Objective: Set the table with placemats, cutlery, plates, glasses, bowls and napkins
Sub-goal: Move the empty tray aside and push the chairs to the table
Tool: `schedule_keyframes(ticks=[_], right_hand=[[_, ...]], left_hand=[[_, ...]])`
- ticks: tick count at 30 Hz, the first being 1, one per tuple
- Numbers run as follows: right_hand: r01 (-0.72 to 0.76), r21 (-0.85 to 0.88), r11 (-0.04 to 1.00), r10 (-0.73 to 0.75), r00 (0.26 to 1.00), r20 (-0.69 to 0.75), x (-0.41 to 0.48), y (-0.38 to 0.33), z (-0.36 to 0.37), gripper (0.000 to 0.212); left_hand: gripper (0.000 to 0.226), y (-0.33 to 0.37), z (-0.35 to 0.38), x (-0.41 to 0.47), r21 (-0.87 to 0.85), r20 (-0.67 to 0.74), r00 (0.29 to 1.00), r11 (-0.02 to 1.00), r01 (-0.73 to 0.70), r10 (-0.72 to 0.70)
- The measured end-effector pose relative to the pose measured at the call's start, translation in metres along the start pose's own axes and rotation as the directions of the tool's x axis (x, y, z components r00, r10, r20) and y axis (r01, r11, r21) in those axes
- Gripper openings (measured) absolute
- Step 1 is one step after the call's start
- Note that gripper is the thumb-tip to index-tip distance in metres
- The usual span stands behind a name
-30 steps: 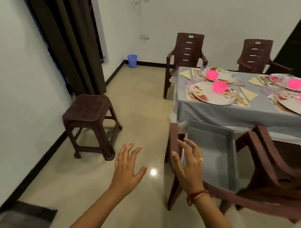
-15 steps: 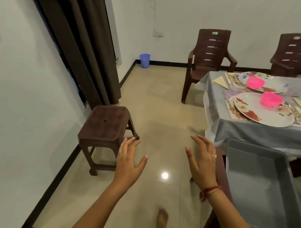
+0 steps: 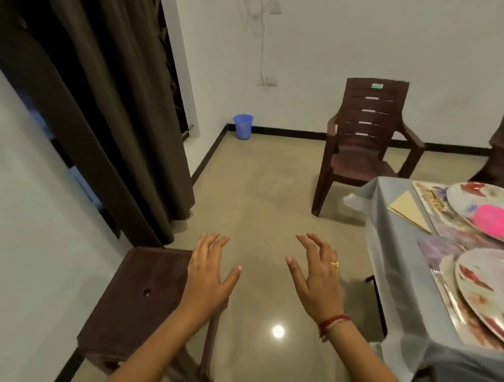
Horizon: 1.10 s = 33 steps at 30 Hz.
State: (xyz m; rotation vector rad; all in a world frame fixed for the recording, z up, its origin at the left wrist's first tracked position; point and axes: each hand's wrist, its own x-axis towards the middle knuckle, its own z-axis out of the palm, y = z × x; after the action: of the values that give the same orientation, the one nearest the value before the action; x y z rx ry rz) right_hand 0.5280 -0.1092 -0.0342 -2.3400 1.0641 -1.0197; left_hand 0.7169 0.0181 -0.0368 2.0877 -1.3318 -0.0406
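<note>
Beige floor tiles (image 3: 268,191) filled the middle of the view, and both hands were held out over them, near the camera. The left hand (image 3: 208,275) and the right hand (image 3: 316,281) were released, with fingers spread and a little bent, grasping nothing. The left one overlapped the right edge of a brown stool (image 3: 144,295); I could not tell if it touched it.

The task's things lay at the right, on the table (image 3: 391,267). There were a folded napkin (image 3: 410,212), a placemat (image 3: 430,200), a plate (image 3: 473,195) with a pink bowl (image 3: 494,219) on it, and nearer a second plate (image 3: 487,287) with a fork (image 3: 442,280) just beside it.

The setting seemed nearly complete, and the step in hand was probably to fetch what was missing. No glass showed in the visible part of the table, so glasses could be next. It would be good to carry them upright, one in each hand, and to set each down beyond a plate, apart from the bowl. The grey cloth hung loose at the table's far left corner, so the person should pass it without catching it, or the plates might slide.

A dark curtain (image 3: 119,100) hung at the left, a blue bin (image 3: 242,126) stood in the far corner, and a brown chair (image 3: 366,143) stood by the far wall.
</note>
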Motion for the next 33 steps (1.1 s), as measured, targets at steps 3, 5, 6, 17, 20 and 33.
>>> schedule_keyframes(ticks=[3,5,6,17,20,33], right_hand=[[0.011,-0.005,1.000,-0.010,1.000,0.020,0.060,0.021,0.031,0.050],[0.002,-0.014,1.000,-0.001,0.999,0.049,0.105,0.045,0.054,0.050],[0.001,-0.024,1.000,0.000,0.999,0.047,0.132,0.058,0.068,0.049],[-0.080,-0.091,0.993,0.074,0.995,-0.068,0.439,0.139,0.166,0.049],[-0.156,-0.087,0.984,0.144,0.981,-0.134,0.498,0.172,0.182,0.051],[-0.294,-0.089,0.952,0.267,0.934,-0.238,0.834,0.359,0.245,0.056]], left_hand=[[0.071,-0.017,0.019,0.060,-0.050,-0.030,0.998,0.998,0.044,-0.046],[0.073,-0.036,0.037,0.106,-0.053,-0.003,0.997,0.995,0.082,-0.082],[0.074,-0.049,0.047,0.135,-0.040,0.018,0.996,0.995,0.087,-0.086],[0.073,-0.110,0.101,0.482,-0.038,0.103,0.994,0.999,0.037,-0.033],[0.075,-0.110,0.130,0.563,-0.073,0.131,0.991,0.997,-0.026,0.035],[0.069,-0.106,0.270,0.939,-0.127,0.092,0.989,0.987,-0.100,0.112]])
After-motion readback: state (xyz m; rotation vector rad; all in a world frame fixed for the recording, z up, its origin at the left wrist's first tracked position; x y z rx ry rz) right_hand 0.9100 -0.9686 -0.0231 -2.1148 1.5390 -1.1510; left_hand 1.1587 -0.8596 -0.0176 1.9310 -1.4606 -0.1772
